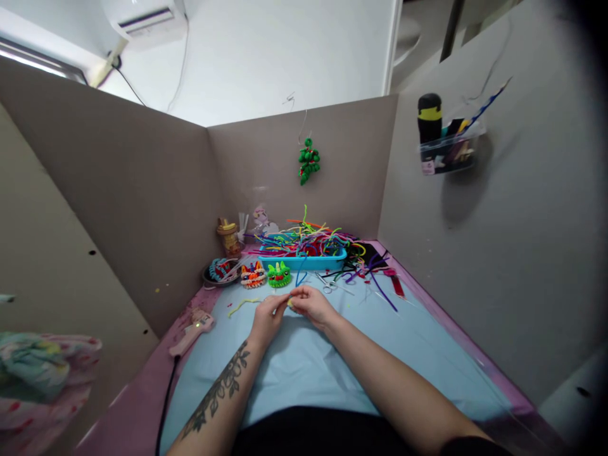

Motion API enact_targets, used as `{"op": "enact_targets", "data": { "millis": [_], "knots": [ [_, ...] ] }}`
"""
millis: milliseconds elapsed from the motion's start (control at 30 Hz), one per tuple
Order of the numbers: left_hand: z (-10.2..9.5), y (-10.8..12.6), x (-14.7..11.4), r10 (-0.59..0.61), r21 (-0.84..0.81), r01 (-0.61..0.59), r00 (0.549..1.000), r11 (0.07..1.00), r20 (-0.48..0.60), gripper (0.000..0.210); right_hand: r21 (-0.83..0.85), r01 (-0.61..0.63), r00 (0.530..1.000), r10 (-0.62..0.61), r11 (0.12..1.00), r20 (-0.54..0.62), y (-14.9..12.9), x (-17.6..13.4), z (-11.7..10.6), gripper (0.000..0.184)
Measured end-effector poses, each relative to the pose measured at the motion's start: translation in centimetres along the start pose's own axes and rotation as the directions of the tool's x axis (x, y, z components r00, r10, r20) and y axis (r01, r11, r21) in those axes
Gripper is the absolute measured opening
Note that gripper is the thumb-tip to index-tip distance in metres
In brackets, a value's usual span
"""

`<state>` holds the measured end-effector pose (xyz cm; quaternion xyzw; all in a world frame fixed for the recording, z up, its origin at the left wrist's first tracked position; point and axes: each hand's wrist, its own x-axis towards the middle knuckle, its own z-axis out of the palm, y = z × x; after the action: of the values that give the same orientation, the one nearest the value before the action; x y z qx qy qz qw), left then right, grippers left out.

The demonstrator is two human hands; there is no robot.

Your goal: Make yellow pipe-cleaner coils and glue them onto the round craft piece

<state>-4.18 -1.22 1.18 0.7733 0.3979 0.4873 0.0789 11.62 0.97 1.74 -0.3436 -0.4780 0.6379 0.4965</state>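
At nine o'clock from a small, pale-yellow held piece (291, 304), a thin yellow fuzzy stem (242, 303) is echoing it; at ten, an orange fuzzy figure (253, 275) is mixing in white and blue; at eleven, a bright-green fuzzy figure (278, 275) is carrying red; at twelve, a turquoise plastic tray (327, 262) is framing multicoloured fuzzy stems (317, 243).

The hands (268, 311) (312, 305) mostly hide the small yellow piece (291, 304) between them

Bright, soft shadows, dark upper-right edge
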Motion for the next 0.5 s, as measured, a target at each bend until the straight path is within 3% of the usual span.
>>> {"op": "enact_targets", "data": {
  "millis": [500],
  "knots": [
    [-0.81,0.63,0.43,-0.097,-0.113,0.097,0.995,0.989,0.004,0.014,0.014,0.04,0.999,-0.041,0.999,0.017,-0.25,-0.55,0.59,0.034]
  ]
}}
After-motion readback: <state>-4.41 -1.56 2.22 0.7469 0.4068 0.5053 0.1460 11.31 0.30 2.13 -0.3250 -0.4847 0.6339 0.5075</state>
